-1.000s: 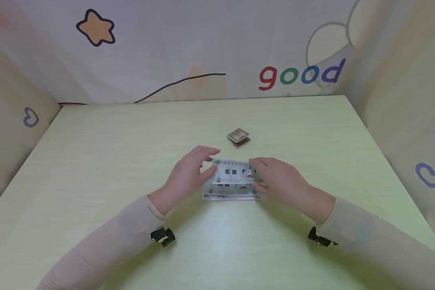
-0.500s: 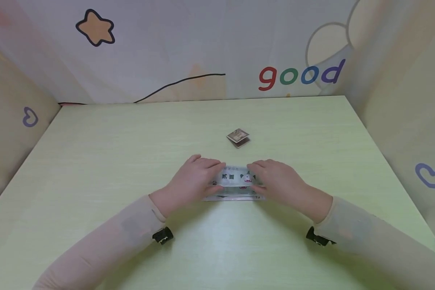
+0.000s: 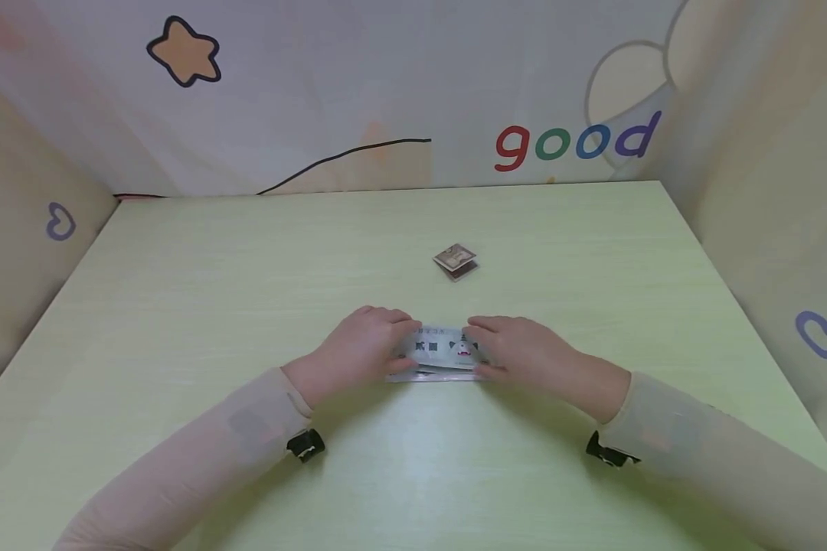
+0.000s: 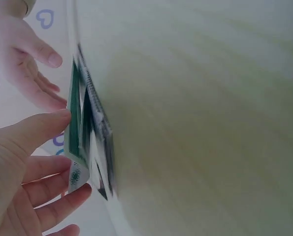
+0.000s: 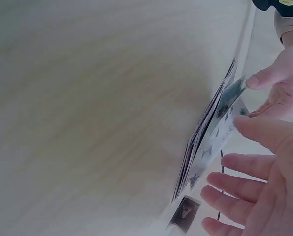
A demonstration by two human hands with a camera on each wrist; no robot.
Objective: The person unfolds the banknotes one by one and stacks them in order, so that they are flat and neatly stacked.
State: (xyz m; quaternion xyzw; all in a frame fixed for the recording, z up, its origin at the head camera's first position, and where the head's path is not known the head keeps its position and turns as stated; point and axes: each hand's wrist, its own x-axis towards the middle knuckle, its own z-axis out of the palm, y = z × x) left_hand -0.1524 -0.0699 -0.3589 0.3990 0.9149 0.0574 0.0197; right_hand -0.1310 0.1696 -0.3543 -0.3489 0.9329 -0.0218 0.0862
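A pale green banknote [image 3: 441, 347], marked with the characters for two, lies over a small stack of other notes [image 3: 448, 376] at the middle of the table. In the left wrist view its end curves away from the notes beneath. My left hand [image 3: 365, 352] pinches the left end, thumb at the near edge [image 4: 70, 112] and fingertips at the far edge. At the right end my right hand [image 3: 527, 352] has its fingers spread and nearly straight. The right wrist view shows its thumb overlapping the note and narrow gaps beside its fingers.
Behind the stack, a folded brown banknote [image 3: 456, 260] stands partly sprung apart on the light green table [image 3: 248, 260]. Printed cloth [image 3: 331, 92] walls the table at the back and both sides. Dark straps [image 3: 306, 445] sit at the sleeve cuffs.
My left hand has come onto the left end of the green banknote. The note has moved toward me and down over the stack, and both hands with it. The brown note stays put.
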